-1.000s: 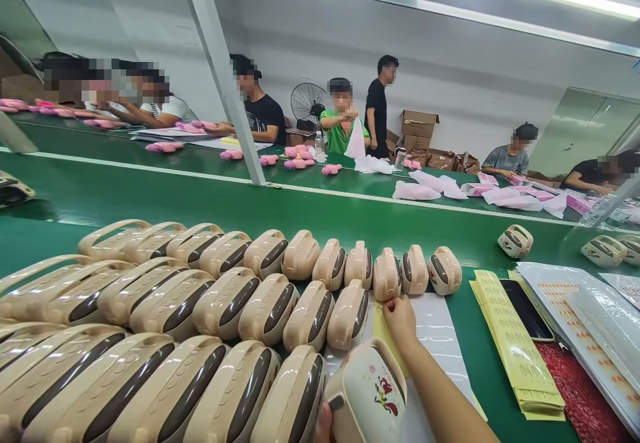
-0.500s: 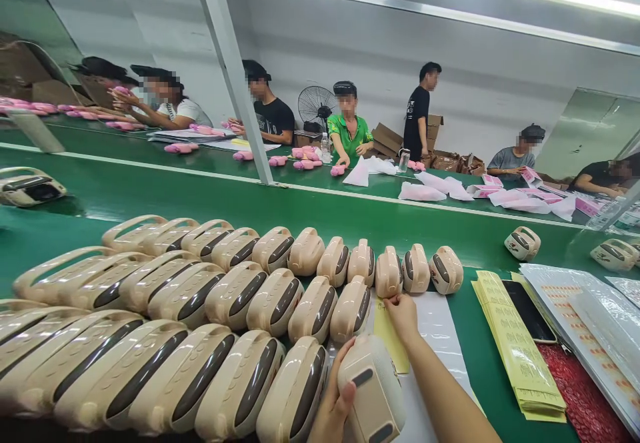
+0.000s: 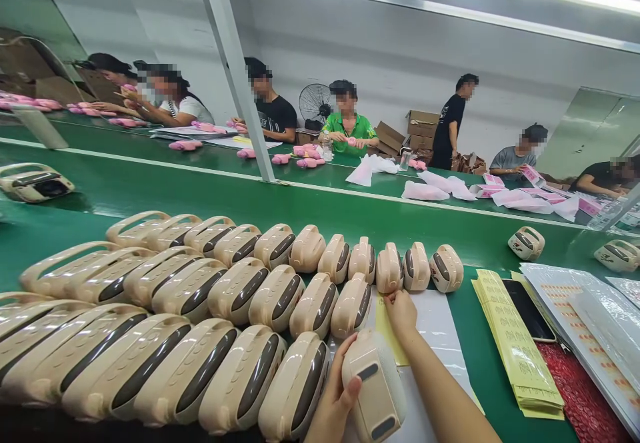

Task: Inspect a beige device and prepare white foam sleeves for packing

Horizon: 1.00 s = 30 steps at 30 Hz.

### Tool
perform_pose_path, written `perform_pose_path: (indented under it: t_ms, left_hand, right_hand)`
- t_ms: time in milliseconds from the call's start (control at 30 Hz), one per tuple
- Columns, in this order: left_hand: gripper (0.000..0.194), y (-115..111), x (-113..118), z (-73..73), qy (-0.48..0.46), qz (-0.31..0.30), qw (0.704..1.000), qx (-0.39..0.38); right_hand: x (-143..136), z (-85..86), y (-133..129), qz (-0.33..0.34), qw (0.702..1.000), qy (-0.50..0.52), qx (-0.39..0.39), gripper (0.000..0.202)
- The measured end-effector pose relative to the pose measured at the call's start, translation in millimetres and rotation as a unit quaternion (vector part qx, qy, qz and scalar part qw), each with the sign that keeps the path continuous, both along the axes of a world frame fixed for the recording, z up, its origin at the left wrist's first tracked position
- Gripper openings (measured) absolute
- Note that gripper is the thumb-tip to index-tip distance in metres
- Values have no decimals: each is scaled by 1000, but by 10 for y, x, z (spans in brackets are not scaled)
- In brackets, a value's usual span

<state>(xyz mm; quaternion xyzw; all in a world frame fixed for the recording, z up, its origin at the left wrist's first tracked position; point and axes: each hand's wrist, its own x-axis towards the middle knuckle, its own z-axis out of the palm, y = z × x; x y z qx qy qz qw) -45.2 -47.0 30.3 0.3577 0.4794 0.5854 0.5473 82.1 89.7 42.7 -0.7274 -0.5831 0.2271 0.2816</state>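
Rows of beige speakers [image 3: 200,296] fill the lower left of the frame on the green table [image 3: 320,213]. At the bottom centre my left hand [image 3: 333,403] wraps around one beige speaker unit [image 3: 373,386], thumb pressed on its face, holding it upright beside the front row. Just right and above, my right hand [image 3: 401,311] rests fingertips down on a yellow sheet [image 3: 387,333]; whether it pinches anything I cannot tell. Yellow label strips [image 3: 510,336] lie at the right.
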Motion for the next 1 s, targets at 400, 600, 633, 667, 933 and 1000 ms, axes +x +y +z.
perform_pose_path:
  t_ms: [400,600,633,667,933,1000]
  left_hand:
    - [73,-27,20,314,10,14,1000,-22]
    - [61,-13,20,521,9,-33,998,-61]
    - [61,4,37,538,8,-28,997,-70]
    - [60,22,57,549,8,-24,997,-77]
    - [64,107,143,506,-1,-30,996,-81]
    - [65,109,139,488,5,-27,997,-77]
  right_hand:
    - [17,136,7,9,951,301,-69,28]
    - [233,596,-410,69,895,437,-60,44]
    - [273,671,-516,81,887,449,-66,45]
    - [304,737,-622,94,881,457,-76,45]
    - [272,844,-1049,157,885,424,-113,36]
    - [260,815,-1050,152,890,416,-111,35]
